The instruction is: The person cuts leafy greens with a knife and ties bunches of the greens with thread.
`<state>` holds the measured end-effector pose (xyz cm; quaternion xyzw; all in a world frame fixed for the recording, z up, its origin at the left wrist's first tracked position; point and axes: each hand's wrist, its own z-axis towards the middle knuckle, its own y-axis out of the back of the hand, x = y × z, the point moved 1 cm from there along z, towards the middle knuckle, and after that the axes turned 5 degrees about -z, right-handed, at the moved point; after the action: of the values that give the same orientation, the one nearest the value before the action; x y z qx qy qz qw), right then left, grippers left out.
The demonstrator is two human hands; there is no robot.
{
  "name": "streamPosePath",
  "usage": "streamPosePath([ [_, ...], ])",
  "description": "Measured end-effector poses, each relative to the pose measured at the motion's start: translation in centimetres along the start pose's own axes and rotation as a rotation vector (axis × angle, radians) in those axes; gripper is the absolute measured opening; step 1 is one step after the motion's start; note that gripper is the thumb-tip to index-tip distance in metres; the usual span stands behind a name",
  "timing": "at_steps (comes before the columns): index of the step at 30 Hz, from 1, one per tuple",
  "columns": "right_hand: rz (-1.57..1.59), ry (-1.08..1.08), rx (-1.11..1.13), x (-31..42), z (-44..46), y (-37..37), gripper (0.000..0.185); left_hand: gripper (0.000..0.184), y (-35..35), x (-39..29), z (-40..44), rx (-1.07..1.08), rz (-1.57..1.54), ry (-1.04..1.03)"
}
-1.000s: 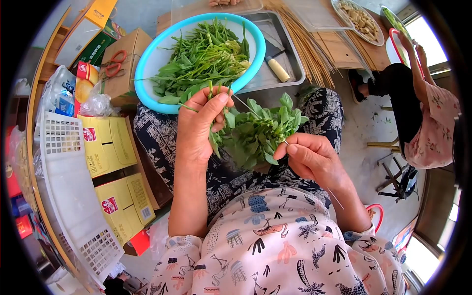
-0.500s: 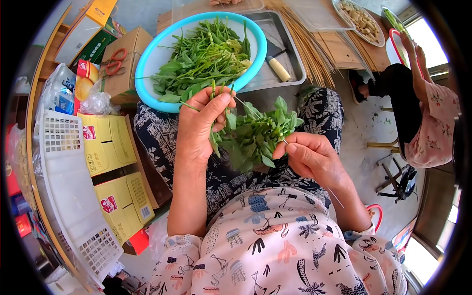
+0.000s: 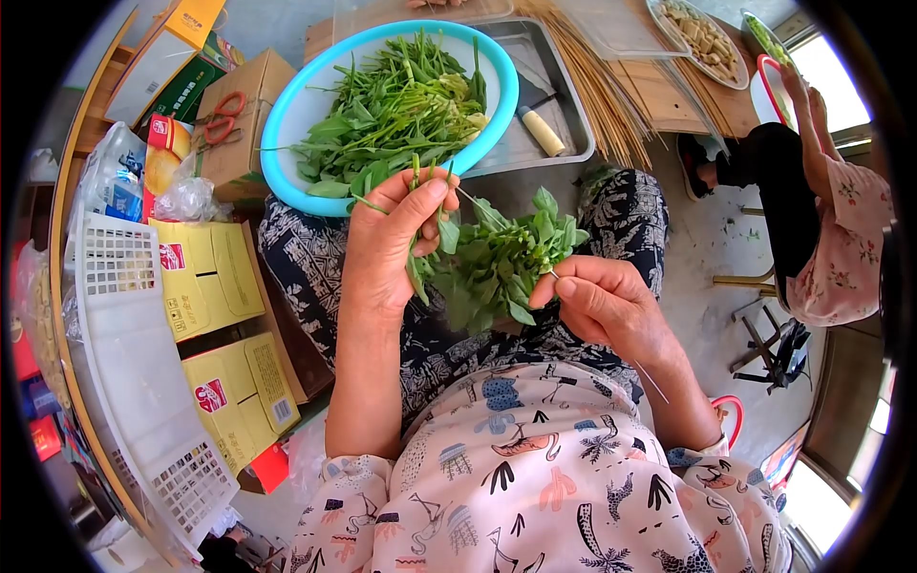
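My left hand (image 3: 396, 234) is closed around several leafy green stems (image 3: 420, 263), their cut ends poking up above the thumb and forefinger. A bunch of leafy greens (image 3: 501, 258) sits threaded on a thin metal skewer (image 3: 652, 382) between my two hands. My right hand (image 3: 607, 301) pinches this skewer just below the bunch, and its rear end sticks out under my wrist. The skewer's other end shows beside my left fingers. Beyond my hands, a blue-rimmed basin (image 3: 287, 181) holds a heap of loose greens (image 3: 401, 105).
Right of the basin, a metal tray (image 3: 578, 129) holds a knife with a pale handle (image 3: 542, 132). Long wooden skewers (image 3: 597, 86) and a plate of cut food (image 3: 702, 43) lie on the table. Boxes (image 3: 210, 277) and a white plastic basket (image 3: 124, 334) stand left. Another person sits right.
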<state>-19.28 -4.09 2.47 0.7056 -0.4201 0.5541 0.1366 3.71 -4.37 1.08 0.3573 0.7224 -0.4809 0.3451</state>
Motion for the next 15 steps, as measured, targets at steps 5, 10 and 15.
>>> streamPosePath([
  [5,0.0,-0.017,0.003,0.0,0.01,0.03,0.025,0.016,0.0,0.06,-0.03,-0.003,0.013,0.008],
  [10,-0.004,0.02,-0.001,-0.17,0.08,-0.02,0.027,0.017,0.15,0.08,0.02,0.008,0.039,0.011],
  [15,-0.009,0.019,0.006,-0.18,0.07,-0.01,0.027,0.017,0.44,0.11,0.07,0.025,0.057,0.012],
])
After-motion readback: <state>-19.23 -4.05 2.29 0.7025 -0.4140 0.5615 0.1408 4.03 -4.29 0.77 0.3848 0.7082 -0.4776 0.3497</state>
